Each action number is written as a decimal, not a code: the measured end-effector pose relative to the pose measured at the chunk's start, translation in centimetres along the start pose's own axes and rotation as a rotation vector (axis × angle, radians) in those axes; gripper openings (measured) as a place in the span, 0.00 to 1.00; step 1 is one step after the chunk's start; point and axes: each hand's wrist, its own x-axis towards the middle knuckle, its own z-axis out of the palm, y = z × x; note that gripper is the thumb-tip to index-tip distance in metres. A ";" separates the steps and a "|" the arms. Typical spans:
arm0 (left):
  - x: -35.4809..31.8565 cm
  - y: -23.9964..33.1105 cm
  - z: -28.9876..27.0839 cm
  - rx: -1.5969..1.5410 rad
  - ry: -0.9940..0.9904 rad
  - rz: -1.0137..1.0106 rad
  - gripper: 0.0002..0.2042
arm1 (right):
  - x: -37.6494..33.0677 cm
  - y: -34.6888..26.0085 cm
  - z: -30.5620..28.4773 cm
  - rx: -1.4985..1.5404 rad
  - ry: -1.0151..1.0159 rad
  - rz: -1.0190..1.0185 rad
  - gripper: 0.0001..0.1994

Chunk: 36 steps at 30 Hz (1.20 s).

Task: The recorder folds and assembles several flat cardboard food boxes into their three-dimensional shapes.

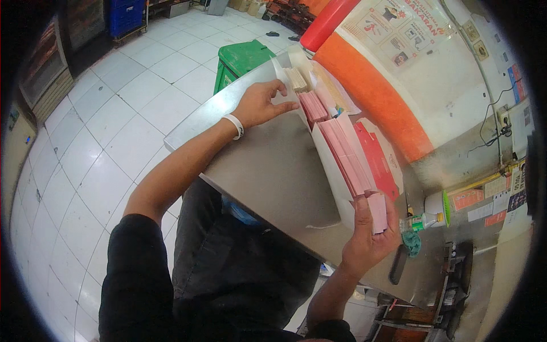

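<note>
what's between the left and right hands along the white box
In the head view, pink paper stacks stand in a row in the white box between the left hand and the right hand.

Matt paper slips (346, 155), metal tabletop (273, 176)

This is looking like a commercial workroom, perhaps a shop's or eatery's: a metal worktop (268, 171) is standing over white floor tiles (149, 105), an illustrated poster (399, 31) and paper notices (467, 198) are lining the wall (461, 153) (rather grubby lower down), and a blue crate (126, 18) is sitting beyond.
</note>
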 end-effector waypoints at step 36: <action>-3.0 3.3 -2.9 -0.004 -0.144 -0.036 0.15 | 0.8 -0.4 -0.6 -0.104 -0.130 -0.108 0.14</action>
